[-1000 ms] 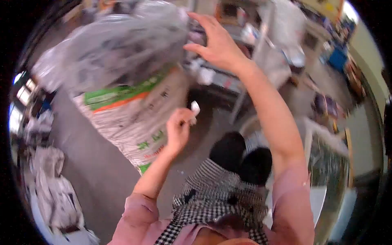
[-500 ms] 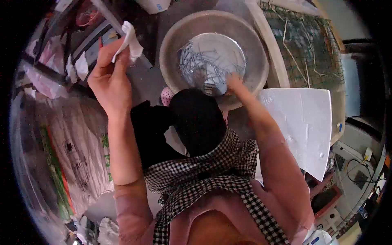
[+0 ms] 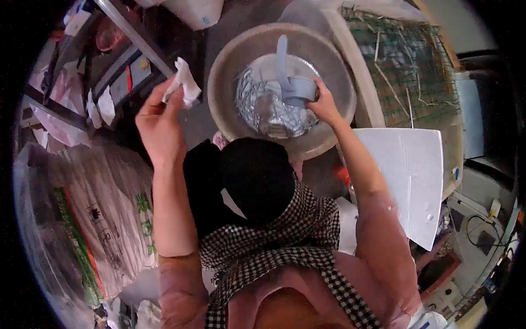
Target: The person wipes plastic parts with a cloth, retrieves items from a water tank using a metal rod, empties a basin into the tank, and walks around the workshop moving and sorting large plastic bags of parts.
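Note:
Between the thumb and fingers of my left hand (image 3: 162,123) is a crumpled white paper (image 3: 185,82), held up left of the basin. My right hand (image 3: 322,102) grips the rim of a grey-blue plastic scoop (image 3: 298,89), whose long handle points away from me. The scoop is over a wide, round basin (image 3: 219,93). In the basin lie many thin grey metal pieces, perhaps nails (image 3: 249,101), with shiny water or wet metal around them. What is inside the scoop cannot be made out.
A large woven sack (image 3: 109,214) with green and orange print stands at the left. A metal frame (image 3: 131,33) rises at the upper left. Right of the basin are a white board (image 3: 402,175) and a framed green mesh (image 3: 400,71).
The view has swung from the sack to the basin. My right hand has lifted the scoop from the basin's near side. My left hand still holds the paper.

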`<state>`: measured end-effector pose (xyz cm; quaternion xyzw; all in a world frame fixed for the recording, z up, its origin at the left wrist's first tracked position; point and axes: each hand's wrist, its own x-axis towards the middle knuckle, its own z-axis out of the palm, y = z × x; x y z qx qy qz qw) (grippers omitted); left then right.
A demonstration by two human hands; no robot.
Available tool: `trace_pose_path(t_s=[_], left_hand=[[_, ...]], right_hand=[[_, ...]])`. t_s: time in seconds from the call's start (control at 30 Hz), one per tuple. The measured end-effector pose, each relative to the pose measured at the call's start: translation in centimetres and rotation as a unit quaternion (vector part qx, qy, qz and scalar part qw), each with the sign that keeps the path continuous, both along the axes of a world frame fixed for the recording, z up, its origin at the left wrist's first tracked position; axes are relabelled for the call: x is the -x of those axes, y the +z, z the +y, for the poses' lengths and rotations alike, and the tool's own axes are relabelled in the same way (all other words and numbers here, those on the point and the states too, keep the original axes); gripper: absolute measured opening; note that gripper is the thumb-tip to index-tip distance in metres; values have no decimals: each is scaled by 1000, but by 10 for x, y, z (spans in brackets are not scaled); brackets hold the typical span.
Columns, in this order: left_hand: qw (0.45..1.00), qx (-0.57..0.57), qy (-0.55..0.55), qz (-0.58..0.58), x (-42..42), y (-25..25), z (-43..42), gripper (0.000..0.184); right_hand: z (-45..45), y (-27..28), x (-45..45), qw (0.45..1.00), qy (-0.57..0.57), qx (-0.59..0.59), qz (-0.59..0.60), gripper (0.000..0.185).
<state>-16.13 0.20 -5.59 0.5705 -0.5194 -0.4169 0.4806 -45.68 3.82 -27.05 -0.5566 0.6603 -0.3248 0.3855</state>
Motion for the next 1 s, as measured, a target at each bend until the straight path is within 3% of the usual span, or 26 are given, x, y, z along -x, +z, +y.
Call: trace_pose_path(t_s=[0.07,0.13,0.2,0.37,0.43,0.53,0.63,0.73,0.87,0.93,1.0], left_hand=[[997,58,-35,22,5,-5,3,20],[993,107,-29,-26,12,-8,7,18],[986,156,-52,12,23,-9,13,18],[983,171,-60,-19,39,-5,26,16],[982,178,-60,-8,46,-2,32,16],[958,275,-70,-46,60,10,43,24],[887,405,-67,-212,78,33,66,36],[808,533,-134,-213,102,35,80,45],[765,550,-198,-270,122,34,81,41],[729,582,-208,-296,127,33,72,42],[780,502,-157,-338,122,33,62,49]], right_hand=[[2,24,3,969,-20,120,-216,55],[9,53,1,960,-29,142,-241,56],[18,86,-4,922,5,161,-353,58],[37,108,0,951,36,194,-238,49],[42,118,0,944,39,188,-268,47],[50,129,0,936,45,167,-308,49],[58,127,-1,929,40,152,-336,56],[72,137,-8,922,2,108,-371,65],[71,94,0,893,-1,56,-446,72],[78,99,0,888,-2,48,-458,72],[86,99,0,881,-4,41,-471,73]])
